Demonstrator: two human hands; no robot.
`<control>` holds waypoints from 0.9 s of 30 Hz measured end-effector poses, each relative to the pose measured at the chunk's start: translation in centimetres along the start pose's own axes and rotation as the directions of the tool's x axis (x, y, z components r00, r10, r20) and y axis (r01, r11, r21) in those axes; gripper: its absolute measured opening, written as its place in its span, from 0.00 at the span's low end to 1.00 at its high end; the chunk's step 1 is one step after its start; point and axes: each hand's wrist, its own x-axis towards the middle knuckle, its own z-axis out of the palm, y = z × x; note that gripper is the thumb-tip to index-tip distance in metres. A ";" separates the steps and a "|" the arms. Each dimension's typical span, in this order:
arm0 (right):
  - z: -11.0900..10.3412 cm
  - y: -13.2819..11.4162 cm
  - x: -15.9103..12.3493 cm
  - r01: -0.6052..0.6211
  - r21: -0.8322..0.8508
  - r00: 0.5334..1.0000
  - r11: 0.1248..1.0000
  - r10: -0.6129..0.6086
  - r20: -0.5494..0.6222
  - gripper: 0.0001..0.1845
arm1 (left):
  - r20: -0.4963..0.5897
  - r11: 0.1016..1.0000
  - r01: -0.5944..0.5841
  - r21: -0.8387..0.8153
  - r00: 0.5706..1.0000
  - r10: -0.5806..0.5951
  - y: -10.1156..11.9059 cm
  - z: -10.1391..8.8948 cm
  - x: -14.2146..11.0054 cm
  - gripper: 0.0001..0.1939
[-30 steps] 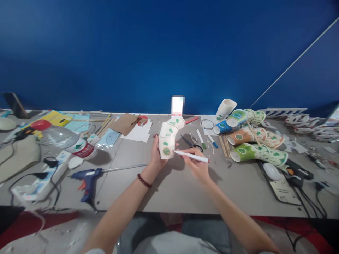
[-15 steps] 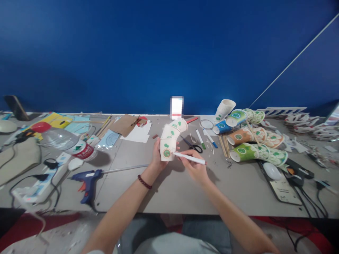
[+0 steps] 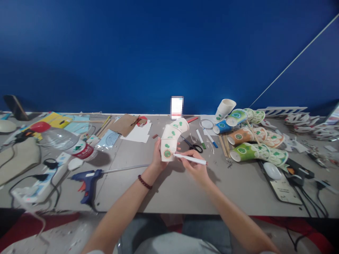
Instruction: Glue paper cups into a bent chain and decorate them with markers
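My left hand (image 3: 158, 158) is wrapped round a curved chain of joined paper cups (image 3: 169, 137), white with green leaf prints and a round badge on the nearest cup. The chain bends away to the right at its far end. In my right hand (image 3: 196, 166) is a white marker (image 3: 192, 159), gripped like a pen, its tip at the right side of the nearest cup. Whether the tip touches the cup I cannot tell. Just beyond that hand lie black-handled scissors (image 3: 194, 146), with a green-ended marker (image 3: 200, 138) and a blue-ended marker (image 3: 211, 138) beside them.
Coloured cup chains (image 3: 251, 152) and a white cup stack (image 3: 225, 109) occupy the right side. At left are a blue glue gun (image 3: 88, 180), a plastic bottle (image 3: 66, 139) and a power strip (image 3: 50, 180). Cardboard (image 3: 124, 124) lies behind; a blurred phone-like screen (image 3: 177, 107) stands against the wall.
Over the last second the cup chain has shifted slightly right and towards me. The marker has moved a little left and down, its tip staying beside the nearest cup.
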 end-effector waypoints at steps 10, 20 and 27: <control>0.1 -0.3 -0.1 -0.046 0.042 0.999 0.998 0.045 0.010 0.10 | -0.034 1.000 -0.005 0.001 0.999 0.005 0.1 0.3 -0.2 0.26; 0.3 -0.4 -0.1 -0.055 0.073 0.998 0.996 0.055 -0.002 0.10 | -0.045 0.999 -0.004 0.036 0.999 0.005 0.1 0.5 -0.2 0.27; 0.5 -1.1 -0.1 -0.056 0.075 0.998 0.996 0.057 -0.006 0.09 | -0.030 1.000 0.013 0.003 0.999 -0.012 0.1 0.4 -0.1 0.27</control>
